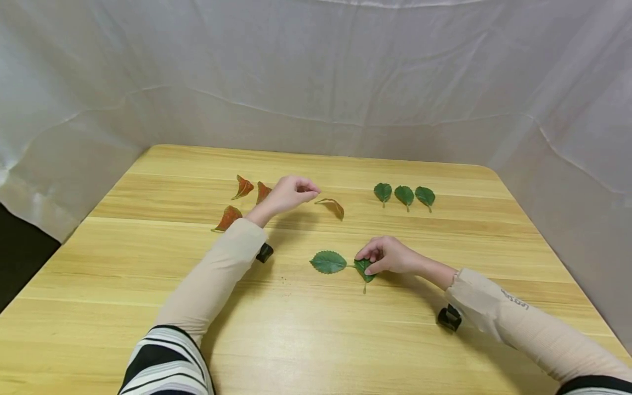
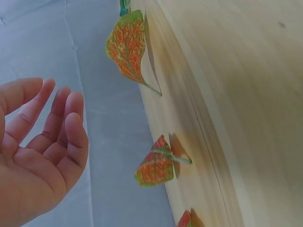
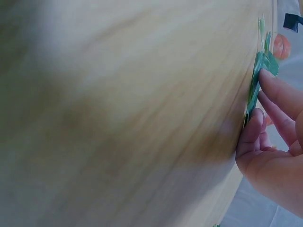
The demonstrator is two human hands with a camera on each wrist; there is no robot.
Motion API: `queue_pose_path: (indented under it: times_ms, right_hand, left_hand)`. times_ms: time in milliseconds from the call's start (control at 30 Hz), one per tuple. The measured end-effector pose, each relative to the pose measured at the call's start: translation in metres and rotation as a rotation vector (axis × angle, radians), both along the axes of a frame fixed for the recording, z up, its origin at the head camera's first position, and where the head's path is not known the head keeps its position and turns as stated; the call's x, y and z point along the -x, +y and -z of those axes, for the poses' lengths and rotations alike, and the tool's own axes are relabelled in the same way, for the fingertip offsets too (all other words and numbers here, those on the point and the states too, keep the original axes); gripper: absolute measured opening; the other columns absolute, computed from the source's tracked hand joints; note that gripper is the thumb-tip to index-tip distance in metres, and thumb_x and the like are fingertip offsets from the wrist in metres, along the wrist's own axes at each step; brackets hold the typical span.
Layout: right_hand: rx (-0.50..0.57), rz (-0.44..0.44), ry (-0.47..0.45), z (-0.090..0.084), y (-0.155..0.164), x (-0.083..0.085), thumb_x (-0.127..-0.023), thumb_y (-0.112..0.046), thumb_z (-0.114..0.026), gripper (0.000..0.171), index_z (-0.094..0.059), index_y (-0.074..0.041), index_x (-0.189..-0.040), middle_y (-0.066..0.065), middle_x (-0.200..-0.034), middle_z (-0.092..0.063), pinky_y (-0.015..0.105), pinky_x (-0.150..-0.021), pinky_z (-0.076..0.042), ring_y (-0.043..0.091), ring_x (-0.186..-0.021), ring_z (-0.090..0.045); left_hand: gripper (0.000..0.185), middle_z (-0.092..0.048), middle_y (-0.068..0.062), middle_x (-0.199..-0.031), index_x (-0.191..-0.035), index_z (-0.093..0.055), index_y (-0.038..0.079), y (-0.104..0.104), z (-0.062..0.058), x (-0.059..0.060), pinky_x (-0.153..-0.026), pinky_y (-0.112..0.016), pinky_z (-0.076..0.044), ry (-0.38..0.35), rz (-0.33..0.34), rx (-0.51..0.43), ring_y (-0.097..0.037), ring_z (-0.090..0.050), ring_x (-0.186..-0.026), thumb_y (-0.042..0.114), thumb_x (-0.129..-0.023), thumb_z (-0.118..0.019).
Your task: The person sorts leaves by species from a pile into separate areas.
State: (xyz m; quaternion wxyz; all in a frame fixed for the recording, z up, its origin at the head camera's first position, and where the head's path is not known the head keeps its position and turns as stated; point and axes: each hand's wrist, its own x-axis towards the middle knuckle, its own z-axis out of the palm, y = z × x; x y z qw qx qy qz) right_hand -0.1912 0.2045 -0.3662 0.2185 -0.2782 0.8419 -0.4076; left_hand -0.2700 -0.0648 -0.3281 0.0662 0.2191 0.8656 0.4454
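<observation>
My right hand [image 1: 390,256] is down at the table, thumb and fingers pinching a green leaf [image 1: 363,267] whose stem points toward me. In the right wrist view the thumb of that hand [image 3: 279,127] lies on the leaf [image 3: 255,78], seen almost edge-on. Just left of it a second green leaf [image 1: 328,262] lies flat, stem toward the held one. My left hand [image 1: 291,193] hovers over the table, fingers loosely bent and holding nothing. Close to its fingertips lies a curled reddish-brown leaf [image 1: 334,208]. The left wrist view shows an orange-green leaf [image 2: 128,45] beyond the fingers.
Three green leaves [image 1: 404,196] form a row at the back right. Left of my left arm are red leaves [image 1: 228,218], one partly hidden by the hand. The wooden table [image 1: 316,340] ends at a pale curtain [image 1: 316,71] behind and at the sides.
</observation>
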Motion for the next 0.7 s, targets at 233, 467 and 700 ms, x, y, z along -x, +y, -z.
queue_pose_path:
  times_ms: [233, 467, 700]
  right_hand:
    - [-0.004, -0.005, 0.010, 0.002, 0.000, 0.000, -0.071, 0.002, -0.071, 0.027, -0.065, 0.006, -0.097, 0.009, -0.089, -0.058, 0.023, -0.063, -0.044, 0.019, -0.075, -0.049]
    - [0.008, -0.022, 0.028, 0.002, 0.000, 0.001, -0.071, 0.002, -0.071, 0.026, -0.065, 0.007, -0.096, 0.010, -0.089, -0.058, 0.023, -0.062, -0.044, 0.017, -0.073, -0.050]
    - [0.005, -0.017, 0.022, 0.001, -0.001, 0.001, -0.071, 0.002, -0.072, 0.027, -0.065, 0.007, -0.096, 0.009, -0.088, -0.058, 0.023, -0.062, -0.044, 0.017, -0.073, -0.049]
  left_hand:
    - [0.019, -0.064, -0.007, -0.094, -0.099, -0.067, 0.004, 0.014, 0.003, 0.011, -0.068, -0.026, -0.042, 0.035, -0.019, -0.005, -0.016, -0.052, -0.077, 0.016, -0.089, -0.057]
    - [0.018, -0.066, -0.007, -0.092, -0.097, -0.068, 0.003, 0.030, 0.008, 0.025, -0.065, -0.025, -0.043, 0.037, -0.005, 0.040, -0.015, -0.053, -0.074, 0.016, -0.088, -0.059]
    - [0.020, -0.066, -0.007, -0.096, -0.099, -0.068, 0.001, 0.042, 0.009, 0.034, -0.077, -0.027, -0.044, -0.016, -0.011, 0.102, -0.017, -0.058, -0.089, 0.015, -0.087, -0.059]
